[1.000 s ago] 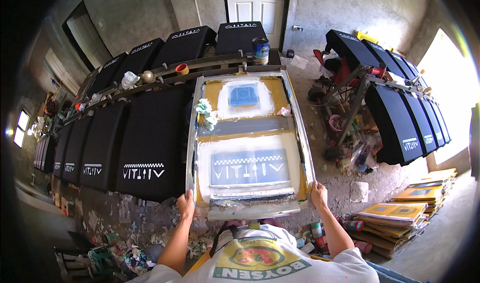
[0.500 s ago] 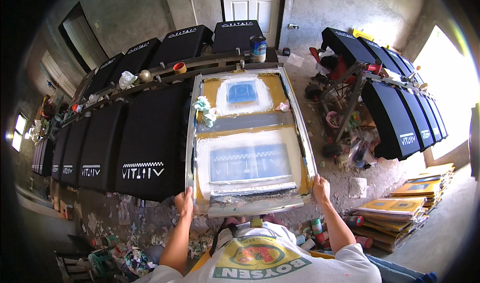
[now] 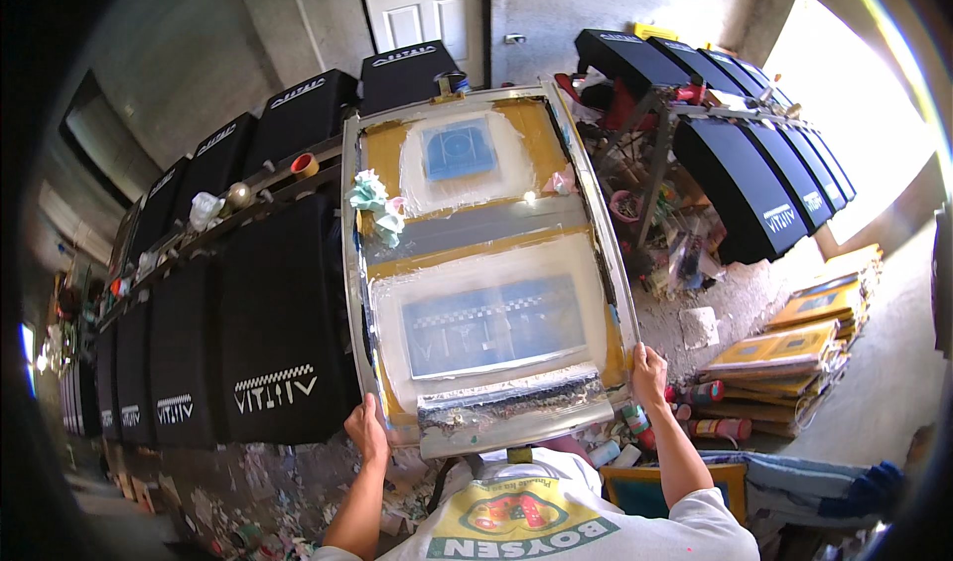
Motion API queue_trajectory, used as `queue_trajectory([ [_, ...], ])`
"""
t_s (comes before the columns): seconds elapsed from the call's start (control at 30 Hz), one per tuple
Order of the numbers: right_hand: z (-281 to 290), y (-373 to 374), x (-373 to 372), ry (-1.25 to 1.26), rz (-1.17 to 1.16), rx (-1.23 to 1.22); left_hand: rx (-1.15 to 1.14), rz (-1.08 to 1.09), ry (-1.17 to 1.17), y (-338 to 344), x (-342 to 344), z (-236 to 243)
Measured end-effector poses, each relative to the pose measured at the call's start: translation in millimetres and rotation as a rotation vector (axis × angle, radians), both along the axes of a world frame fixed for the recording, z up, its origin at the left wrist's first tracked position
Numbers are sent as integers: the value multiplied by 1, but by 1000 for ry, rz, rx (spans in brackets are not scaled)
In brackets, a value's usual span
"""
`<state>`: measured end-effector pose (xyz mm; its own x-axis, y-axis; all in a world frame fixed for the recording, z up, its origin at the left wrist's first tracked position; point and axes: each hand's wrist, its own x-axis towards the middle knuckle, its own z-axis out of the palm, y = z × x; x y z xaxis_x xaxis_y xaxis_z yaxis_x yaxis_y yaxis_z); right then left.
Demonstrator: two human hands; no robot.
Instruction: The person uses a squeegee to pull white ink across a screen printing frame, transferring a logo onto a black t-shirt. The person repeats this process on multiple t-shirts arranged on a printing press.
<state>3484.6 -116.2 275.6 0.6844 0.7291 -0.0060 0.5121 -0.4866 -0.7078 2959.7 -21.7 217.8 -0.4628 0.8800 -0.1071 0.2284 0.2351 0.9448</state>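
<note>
Between my two hands is a large metal-framed printing screen point(image 3: 476, 225), its mesh bearing blue stencil areas within white and yellow-brown coating. My left hand point(image 3: 368, 430) is closed on the near left corner of the frame. On the near right side, my right hand point(image 3: 649, 373) grips the frame's edge. A wide squeegee point(image 3: 516, 410) lies across the screen's near end. Crumpled pale-green and pink paper point(image 3: 375, 207) rests on the left of the screen, and a pink scrap point(image 3: 561, 180) on the right. Black printed fabric point(image 3: 278, 323) hangs over a support just left of the screen.
More black printed panels point(image 3: 740, 189) drape over a rack at the right. A tape roll point(image 3: 304, 166) sits on the left rack's rail. Stacked yellow screens point(image 3: 779, 348) lean at the right. Bottles point(image 3: 700, 392) and scraps litter the floor near my right arm.
The view has turned, so the racks and door sit further left. The screen has come nearer and looks larger and more tilted, with both my hands still gripping it.
</note>
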Motion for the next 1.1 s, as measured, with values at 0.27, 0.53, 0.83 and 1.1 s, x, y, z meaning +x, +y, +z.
queue_trajectory([
  [0.27, 9, -37, 72, 4, -174, 112, 31, -172, -70, 48, 101, 46],
  [0.53, 48, -219, 249, 41, -230, 132, 29, -234, -185, -107, 287, 91],
  [0.83, 77, -380, 474, 20, -292, 162, 21, -301, -281, -225, 523, 104],
  [1.1, 76, -401, 571, 55, -366, 172, 34, -376, -219, -207, 649, 116],
])
